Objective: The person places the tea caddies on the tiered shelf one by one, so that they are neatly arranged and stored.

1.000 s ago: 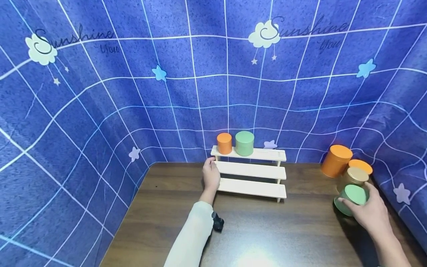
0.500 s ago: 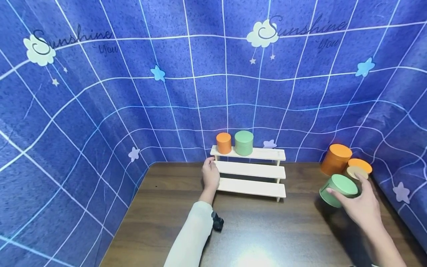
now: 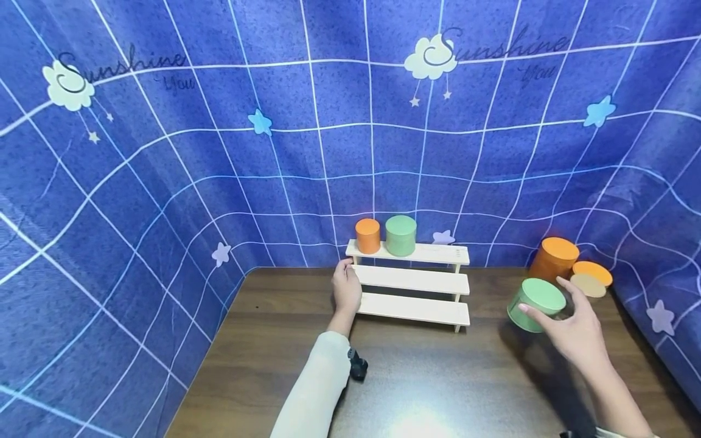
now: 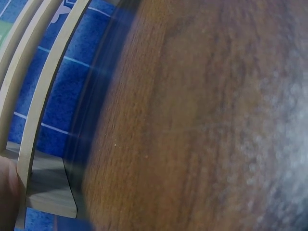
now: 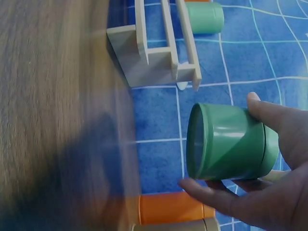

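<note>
My right hand (image 3: 577, 334) grips a green round tin (image 3: 537, 304) between thumb and fingers, held above the table; the right wrist view shows the same tin (image 5: 231, 142) with its base clear of the tabletop. At the left end of a three-step pale wooden rack (image 3: 411, 278), my left hand (image 3: 347, 292) holds the side. In the left wrist view only a bit of that hand (image 4: 7, 192) shows beside the rack's slats (image 4: 45, 91). On the top step stand a small orange tin (image 3: 368, 236) and a green tin (image 3: 401, 235).
At the back right of the brown table (image 3: 285, 353) stand a tall orange tin (image 3: 554, 258), another orange tin (image 3: 593, 273) and a gold-lidded tin (image 3: 588, 285), partly hidden. A blue patterned cloth (image 3: 339, 152) hangs behind and along both sides.
My right hand has carried the green tin left and slightly up, away from the gold and orange tins. The left hand and the rack have stayed in place.
</note>
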`<state>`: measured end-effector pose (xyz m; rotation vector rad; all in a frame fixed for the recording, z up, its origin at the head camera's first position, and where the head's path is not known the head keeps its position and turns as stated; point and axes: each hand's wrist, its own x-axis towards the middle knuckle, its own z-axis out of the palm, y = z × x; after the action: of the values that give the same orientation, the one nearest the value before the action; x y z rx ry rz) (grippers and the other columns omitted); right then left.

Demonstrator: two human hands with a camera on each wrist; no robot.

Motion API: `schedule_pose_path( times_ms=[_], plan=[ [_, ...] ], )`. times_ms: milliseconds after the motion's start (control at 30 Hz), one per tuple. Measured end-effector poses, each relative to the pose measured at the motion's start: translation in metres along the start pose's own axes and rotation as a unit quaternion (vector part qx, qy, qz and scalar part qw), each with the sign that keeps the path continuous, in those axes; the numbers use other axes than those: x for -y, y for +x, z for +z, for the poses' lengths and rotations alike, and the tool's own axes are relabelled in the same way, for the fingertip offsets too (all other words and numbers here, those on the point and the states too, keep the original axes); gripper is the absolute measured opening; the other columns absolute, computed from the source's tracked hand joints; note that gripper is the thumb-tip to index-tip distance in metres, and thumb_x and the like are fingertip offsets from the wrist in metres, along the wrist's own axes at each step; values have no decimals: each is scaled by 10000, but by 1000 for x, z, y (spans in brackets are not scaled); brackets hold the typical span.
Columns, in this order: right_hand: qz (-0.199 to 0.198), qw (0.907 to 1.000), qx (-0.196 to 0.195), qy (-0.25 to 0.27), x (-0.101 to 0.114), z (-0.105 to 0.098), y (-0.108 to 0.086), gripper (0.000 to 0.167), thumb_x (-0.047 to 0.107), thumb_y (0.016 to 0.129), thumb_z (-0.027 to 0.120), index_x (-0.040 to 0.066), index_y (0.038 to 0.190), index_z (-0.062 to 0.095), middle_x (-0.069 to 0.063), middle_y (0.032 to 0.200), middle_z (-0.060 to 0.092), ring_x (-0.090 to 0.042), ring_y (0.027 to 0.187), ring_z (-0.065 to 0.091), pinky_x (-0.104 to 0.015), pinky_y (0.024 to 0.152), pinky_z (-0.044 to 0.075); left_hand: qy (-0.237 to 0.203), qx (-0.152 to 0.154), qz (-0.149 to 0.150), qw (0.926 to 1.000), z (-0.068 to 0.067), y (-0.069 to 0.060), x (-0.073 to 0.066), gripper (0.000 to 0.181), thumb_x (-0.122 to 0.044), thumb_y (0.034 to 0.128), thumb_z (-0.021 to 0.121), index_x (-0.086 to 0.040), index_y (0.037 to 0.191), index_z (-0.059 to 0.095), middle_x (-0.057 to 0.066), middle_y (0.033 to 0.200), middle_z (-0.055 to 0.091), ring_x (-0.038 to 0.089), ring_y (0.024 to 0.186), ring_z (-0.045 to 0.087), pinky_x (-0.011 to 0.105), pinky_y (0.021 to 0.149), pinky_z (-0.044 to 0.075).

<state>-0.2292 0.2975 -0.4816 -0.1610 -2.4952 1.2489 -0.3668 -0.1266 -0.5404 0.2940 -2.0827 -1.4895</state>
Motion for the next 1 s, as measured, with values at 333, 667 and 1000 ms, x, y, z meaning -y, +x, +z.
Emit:
schedule_pose_path(
  times_ms=[333, 667, 1000],
  plan=[
    [-302, 9993, 90, 214, 4, 19, -1, 1006, 319, 852, 890, 33, 1628, 317, -328, 1503, 504, -81, 1065, 532, -120, 825, 387, -13, -25, 149, 9999, 1, -2, 1, 269, -111, 1059, 488, -49, 1192, 713, 175, 1092, 753, 319, 1016, 684, 490, 873, 521],
    [-693, 9969, 104, 363, 19, 40, -2, 994, 265, 777, 953, 44, 1583, 415, -259, 1456, 576, -32, 1056, 554, -77, 818, 407, 83, -11, 23, 10000, 1, 1, 1, 272, -129, 1069, 485, -79, 1204, 716, 162, 1064, 749, 302, 981, 666, 455, 833, 506],
    [-957, 9941, 137, 491, 36, 57, 1, 882, 228, 757, 965, 124, 1522, 537, -200, 1333, 670, 96, 968, 517, -122, 834, 426, 101, -29, -44, 9999, 2, 1, 2, 274, -132, 1073, 483, -89, 1210, 717, 158, 1071, 750, 300, 988, 669, 447, 825, 502]
  ],
)
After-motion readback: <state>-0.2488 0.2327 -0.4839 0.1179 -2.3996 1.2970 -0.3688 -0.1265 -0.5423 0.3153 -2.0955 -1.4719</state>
